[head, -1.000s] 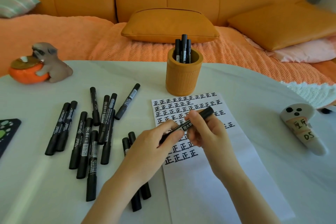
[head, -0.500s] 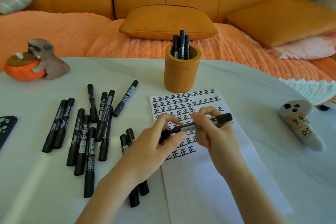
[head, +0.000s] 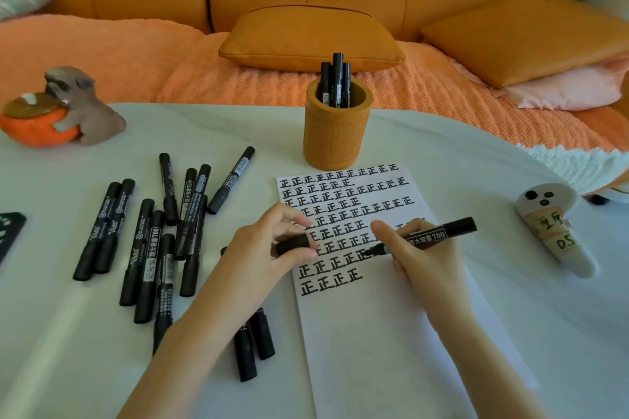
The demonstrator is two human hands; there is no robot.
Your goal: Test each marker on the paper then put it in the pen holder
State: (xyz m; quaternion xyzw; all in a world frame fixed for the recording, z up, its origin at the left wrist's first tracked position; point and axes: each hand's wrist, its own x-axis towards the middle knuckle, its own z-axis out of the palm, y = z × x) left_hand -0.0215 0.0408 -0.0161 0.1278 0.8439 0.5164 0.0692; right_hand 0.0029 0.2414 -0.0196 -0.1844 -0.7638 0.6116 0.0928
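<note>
Head view: we have just pulled the cap (head: 293,245) off, left hand (head: 262,248) pinching it and right hand (head: 422,258) gripping the bared marker (head: 442,232), tip over the paper (head: 374,333) mid-bench (head: 469,167), so testing can start.

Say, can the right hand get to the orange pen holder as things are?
Probably yes: only flat paper lies between the right hand and the pen holder. But it grips an uncapped marker, whose cap the left hand holds.
</note>
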